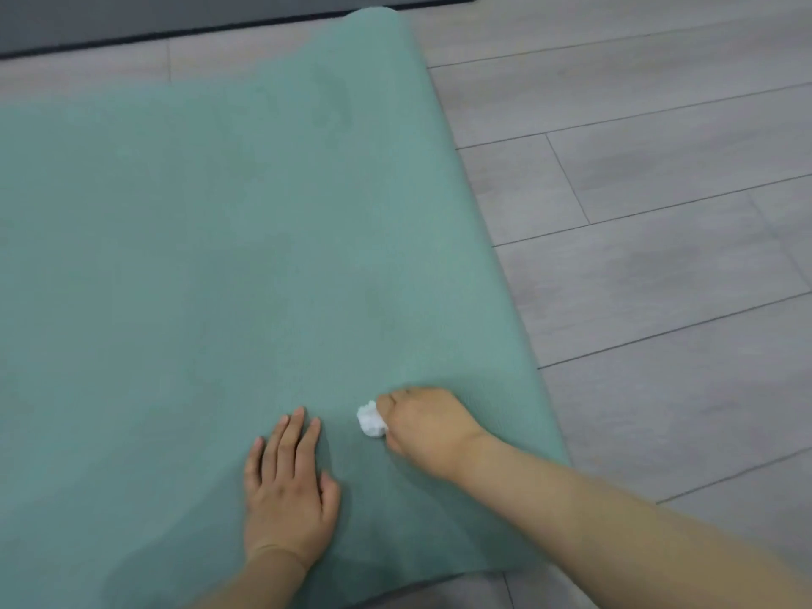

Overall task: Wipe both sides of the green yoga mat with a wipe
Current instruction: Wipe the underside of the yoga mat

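The green yoga mat (228,239) lies spread out on the floor and fills most of the view; its far end curls up slightly. My left hand (288,490) rests flat on the mat near its front edge, fingers together and stretched out. Just to the right, my right hand (424,426) is closed around a crumpled white wipe (371,419), which presses on the mat surface. The wipe sticks out from the left side of my fist.
Grey wood-look floor planks (659,213) lie to the right of the mat. A dark grey mat or rug (132,19) with a black edge lies along the top of the view, behind the green mat.
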Demonstrator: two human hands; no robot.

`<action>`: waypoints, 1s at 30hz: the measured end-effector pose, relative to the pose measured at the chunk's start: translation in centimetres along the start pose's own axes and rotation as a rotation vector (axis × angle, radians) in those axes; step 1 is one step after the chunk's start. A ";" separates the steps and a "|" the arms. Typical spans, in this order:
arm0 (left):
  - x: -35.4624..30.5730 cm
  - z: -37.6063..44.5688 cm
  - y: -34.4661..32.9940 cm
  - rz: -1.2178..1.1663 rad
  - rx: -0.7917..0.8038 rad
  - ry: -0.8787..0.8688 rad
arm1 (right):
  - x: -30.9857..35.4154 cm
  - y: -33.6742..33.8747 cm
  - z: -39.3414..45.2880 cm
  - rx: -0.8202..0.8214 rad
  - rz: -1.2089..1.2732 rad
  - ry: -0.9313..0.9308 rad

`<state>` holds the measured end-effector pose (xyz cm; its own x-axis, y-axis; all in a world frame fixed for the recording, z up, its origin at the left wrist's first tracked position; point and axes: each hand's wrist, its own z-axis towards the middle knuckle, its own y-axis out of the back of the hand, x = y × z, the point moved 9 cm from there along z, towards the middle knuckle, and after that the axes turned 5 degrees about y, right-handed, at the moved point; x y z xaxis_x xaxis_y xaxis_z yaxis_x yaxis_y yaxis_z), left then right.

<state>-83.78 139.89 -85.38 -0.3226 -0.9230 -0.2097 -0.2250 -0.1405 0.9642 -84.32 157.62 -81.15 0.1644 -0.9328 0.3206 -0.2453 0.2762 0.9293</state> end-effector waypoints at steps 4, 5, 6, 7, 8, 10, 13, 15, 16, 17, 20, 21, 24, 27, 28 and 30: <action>0.1 0.1 -0.1 0.001 0.001 -0.004 | -11.4 6.2 -3.4 -0.139 -0.219 -0.424; 0.1 0.1 -0.1 0.000 0.000 -0.005 | -14.2 7.2 -4.8 -0.155 -0.234 -0.525; 0.0 0.1 -0.1 0.001 0.001 -0.005 | -15.6 7.3 -5.6 -0.167 -0.188 -0.581; 0.0 0.2 0.0 0.001 0.004 -0.003 | -15.5 6.9 -5.8 -0.191 -0.113 -0.612; 0.0 0.2 0.0 0.000 0.003 0.000 | -13.9 5.9 -5.1 -0.202 -0.049 -0.600; 0.0 0.2 0.1 -0.001 0.002 0.002 | -7.4 2.7 -2.4 -0.196 0.018 -0.408; 0.0 0.1 0.0 0.006 -0.002 -0.006 | 2.9 -2.0 0.0 -0.025 0.133 -0.068; -0.1 0.1 0.1 0.009 -0.011 -0.009 | 4.4 -2.9 0.3 0.097 0.106 0.013; -0.1 0.1 0.1 0.007 -0.015 -0.005 | 2.4 -1.8 0.2 0.092 0.054 -0.039; -0.1 0.1 0.1 0.005 -0.017 -0.001 | -1.4 -0.5 -0.5 0.039 0.006 -0.157; -0.2 0.1 0.1 0.008 -0.021 -0.002 | -13.0 5.0 -5.5 -0.055 -0.161 -0.530; -0.2 0.1 0.1 0.014 -0.021 -0.002 | -14.2 6.0 -6.8 -0.085 -0.249 -0.578; 0.0 0.1 -0.1 0.017 -0.019 0.001 | -10.7 3.4 -6.3 -0.115 -0.106 -0.548; -0.1 0.1 -0.1 0.015 -0.014 0.008 | -1.1 0.0 -3.7 -0.124 0.084 -0.314; -0.1 0.1 -0.2 0.014 -0.016 0.008 | 2.1 -0.8 -2.8 -0.070 0.114 -0.187; -0.1 0.1 -0.2 0.018 -0.022 0.003 | 5.8 -2.5 -2.0 0.089 0.100 0.020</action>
<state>-83.85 140.03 -85.57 -0.3232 -0.9267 -0.1916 -0.1992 -0.1313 0.9711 -80.85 151.94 -81.21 0.1540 -0.8966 0.4153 -0.3447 0.3451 0.8730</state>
